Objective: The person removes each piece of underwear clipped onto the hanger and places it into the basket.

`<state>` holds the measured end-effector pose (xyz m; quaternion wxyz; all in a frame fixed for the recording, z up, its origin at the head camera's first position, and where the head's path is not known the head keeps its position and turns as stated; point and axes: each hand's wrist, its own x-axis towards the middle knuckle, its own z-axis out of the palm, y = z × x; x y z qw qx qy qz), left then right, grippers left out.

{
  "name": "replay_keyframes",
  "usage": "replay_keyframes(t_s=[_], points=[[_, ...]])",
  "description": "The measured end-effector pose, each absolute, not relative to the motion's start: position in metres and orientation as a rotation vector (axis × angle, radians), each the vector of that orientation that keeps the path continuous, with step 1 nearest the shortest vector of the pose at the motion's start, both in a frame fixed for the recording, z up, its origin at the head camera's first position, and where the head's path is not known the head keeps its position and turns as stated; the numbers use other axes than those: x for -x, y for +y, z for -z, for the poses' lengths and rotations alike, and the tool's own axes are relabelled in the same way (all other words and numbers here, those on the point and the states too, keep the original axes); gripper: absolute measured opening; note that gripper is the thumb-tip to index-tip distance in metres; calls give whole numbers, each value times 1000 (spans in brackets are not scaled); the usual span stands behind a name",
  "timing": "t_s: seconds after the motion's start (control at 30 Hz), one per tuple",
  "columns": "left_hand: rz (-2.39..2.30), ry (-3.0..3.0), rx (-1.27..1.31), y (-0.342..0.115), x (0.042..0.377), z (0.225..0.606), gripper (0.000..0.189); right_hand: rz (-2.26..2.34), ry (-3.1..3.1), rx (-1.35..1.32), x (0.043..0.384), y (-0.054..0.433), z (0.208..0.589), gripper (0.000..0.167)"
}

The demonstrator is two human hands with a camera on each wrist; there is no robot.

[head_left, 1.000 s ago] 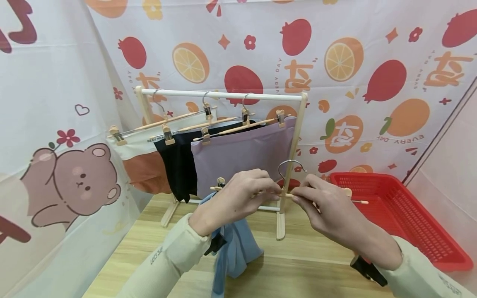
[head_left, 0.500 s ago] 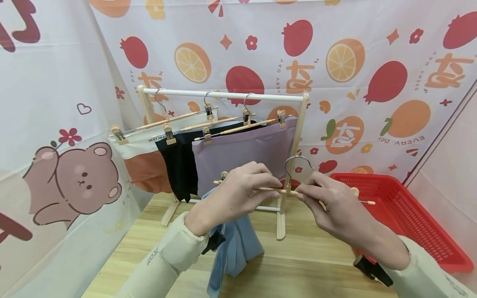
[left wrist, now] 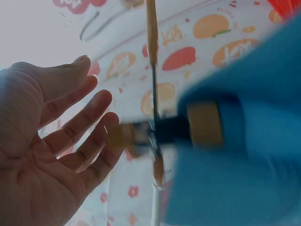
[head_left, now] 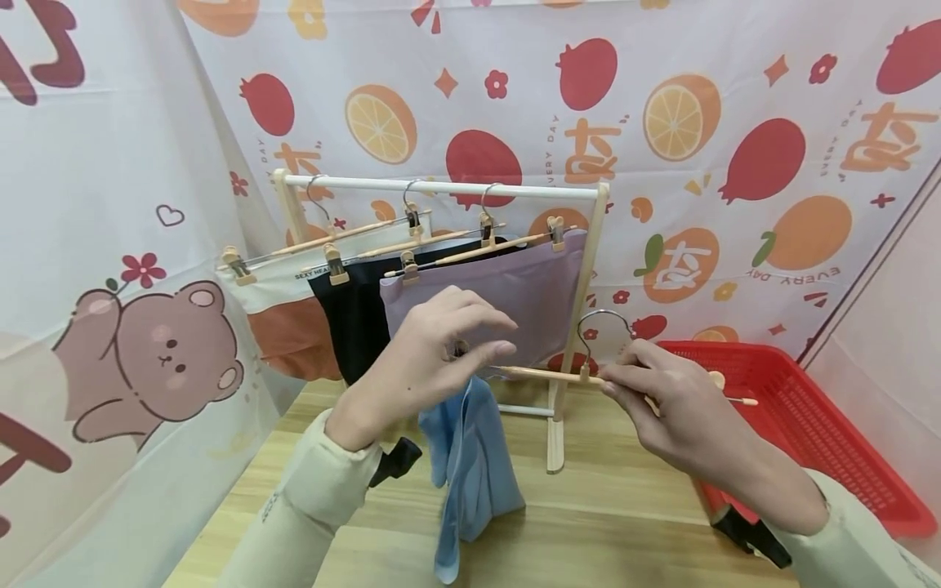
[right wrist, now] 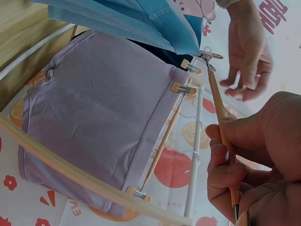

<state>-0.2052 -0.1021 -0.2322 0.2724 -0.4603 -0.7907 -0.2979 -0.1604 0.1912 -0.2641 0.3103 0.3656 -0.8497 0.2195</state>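
Note:
A wooden clip hanger (head_left: 544, 374) with a metal hook is held above the table, its bar pinched by my right hand (head_left: 665, 400) just right of the hook. From the clip (left wrist: 204, 125) at its left end hangs a folded light blue garment (head_left: 478, 465). My left hand (head_left: 434, 351) is beside that clip, thumb and fingers apart and holding nothing. In the left wrist view the clip is blurred and overlaps the fingertips, so contact is unclear. The hanger's right end is mostly hidden behind my right hand.
Behind the hands stands a small rack with a white rail (head_left: 441, 188). Lilac (head_left: 544, 302), black (head_left: 349, 327) and white-and-orange (head_left: 290, 335) garments hang there on clip hangers. A red basket (head_left: 845, 457) is at the right on the wooden table (head_left: 603, 531).
My left hand has let go of the hanger bar and drawn back left, fingers opening. The right hand has moved slightly right with the hanger, and the blue garment has swung a little right.

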Motion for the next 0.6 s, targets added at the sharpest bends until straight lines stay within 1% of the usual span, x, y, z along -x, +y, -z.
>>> replay_keyframes(t_s=[0.1, 0.23, 0.43, 0.6], points=[[825, -2169, 1193, -110, 211, 237, 20, -605, -2224, -971, 160, 195, 266, 28], [860, -2216, 1154, -117, 217, 243, 20, -609, -2214, -945, 159, 200, 265, 28], [916, -2307, 1140, -123, 224, 249, 17, -584, -2229, -894, 159, 207, 265, 30], [980, -2377, 1177, -127, 228, 253, 20, -593, -2232, -898, 159, 211, 265, 30]])
